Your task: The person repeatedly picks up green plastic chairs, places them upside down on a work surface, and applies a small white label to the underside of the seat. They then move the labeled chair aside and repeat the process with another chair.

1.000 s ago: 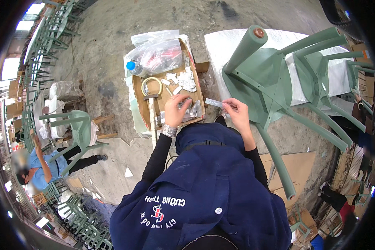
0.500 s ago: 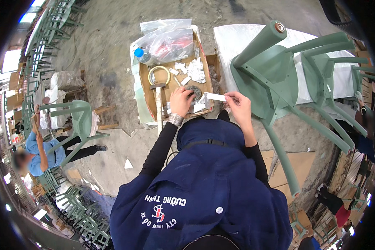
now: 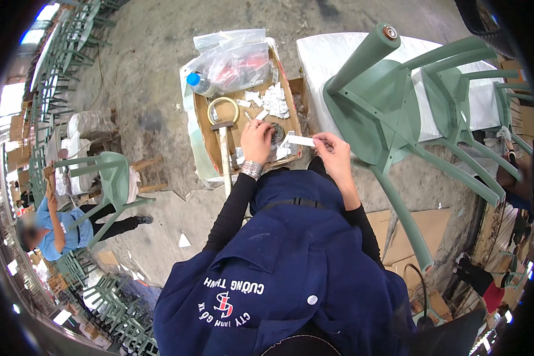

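My right hand (image 3: 333, 154) pinches one end of a white strip (image 3: 301, 140), which points left over the near right edge of a shallow cardboard tray (image 3: 210, 155). Inside that tray, my left hand (image 3: 256, 142) has its fingers curled down; whatever is at their tips is hidden. A dark, round, coiled-looking thing (image 3: 277, 133) lies right beside those fingers. Just to the left rests a hammer (image 3: 225, 155) with a pale handle, its head against a yellowish tape roll (image 3: 223, 111). White scraps (image 3: 275, 101) are heaped farther up the tray.
A blue-capped bottle (image 3: 199, 83) and clear plastic bags (image 3: 234, 62) fill the tray's far end. Upturned green chairs (image 3: 371, 113) stand on a wrapped surface at right, one leg reaching near my right arm. At left, a person in blue (image 3: 58, 228) handles another green chair (image 3: 114, 178).
The whole view has shifted slightly. Both hands keep nearly the same pose; the white strip is still in my right hand. A dark curved thing now shows at lower right.
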A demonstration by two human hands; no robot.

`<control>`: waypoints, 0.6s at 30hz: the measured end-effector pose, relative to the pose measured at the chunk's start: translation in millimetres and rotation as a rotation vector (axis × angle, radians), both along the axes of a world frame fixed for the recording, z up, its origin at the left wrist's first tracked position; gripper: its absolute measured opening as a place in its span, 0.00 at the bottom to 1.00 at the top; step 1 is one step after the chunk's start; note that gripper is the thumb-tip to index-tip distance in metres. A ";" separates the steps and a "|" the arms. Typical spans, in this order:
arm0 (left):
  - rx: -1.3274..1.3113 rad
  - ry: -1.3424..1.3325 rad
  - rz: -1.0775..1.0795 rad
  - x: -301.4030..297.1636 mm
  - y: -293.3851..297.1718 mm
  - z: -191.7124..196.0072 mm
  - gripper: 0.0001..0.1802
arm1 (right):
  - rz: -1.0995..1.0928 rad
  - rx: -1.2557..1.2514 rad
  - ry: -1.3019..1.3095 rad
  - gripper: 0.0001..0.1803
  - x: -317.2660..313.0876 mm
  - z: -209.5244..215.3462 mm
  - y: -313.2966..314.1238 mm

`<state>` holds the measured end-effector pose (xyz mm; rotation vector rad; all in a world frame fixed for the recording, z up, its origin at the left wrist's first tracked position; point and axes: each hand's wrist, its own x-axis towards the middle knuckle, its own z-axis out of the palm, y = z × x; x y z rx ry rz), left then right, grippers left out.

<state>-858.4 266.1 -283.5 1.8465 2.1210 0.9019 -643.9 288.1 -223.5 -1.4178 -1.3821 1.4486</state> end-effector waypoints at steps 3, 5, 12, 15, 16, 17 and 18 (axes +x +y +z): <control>-0.028 -0.106 0.039 -4.1 -3.9 9.9 0.06 | 0.001 0.019 -0.022 0.06 -0.5 2.1 1.0; -0.046 -0.259 0.040 -2.7 -6.1 20.8 0.05 | 0.004 0.040 -0.040 0.06 -1.0 4.2 1.3; -0.131 -1.022 0.106 4.5 -14.3 27.2 0.04 | 0.037 0.062 -0.048 0.07 -3.4 5.1 2.7; -0.037 -0.896 0.054 14.5 -12.9 46.1 0.08 | 0.049 0.054 -0.047 0.07 -3.5 7.3 3.7; 0.006 -0.813 0.030 18.3 -11.7 56.1 0.08 | 0.049 0.051 -0.046 0.07 -3.5 9.4 3.7; 0.018 -0.690 -0.033 18.9 -10.4 64.7 0.09 | 0.048 0.050 -0.050 0.07 -3.1 11.2 3.9; 0.032 -0.566 -0.094 18.1 -9.4 73.3 0.09 | 0.050 0.048 -0.053 0.07 -2.9 13.4 4.4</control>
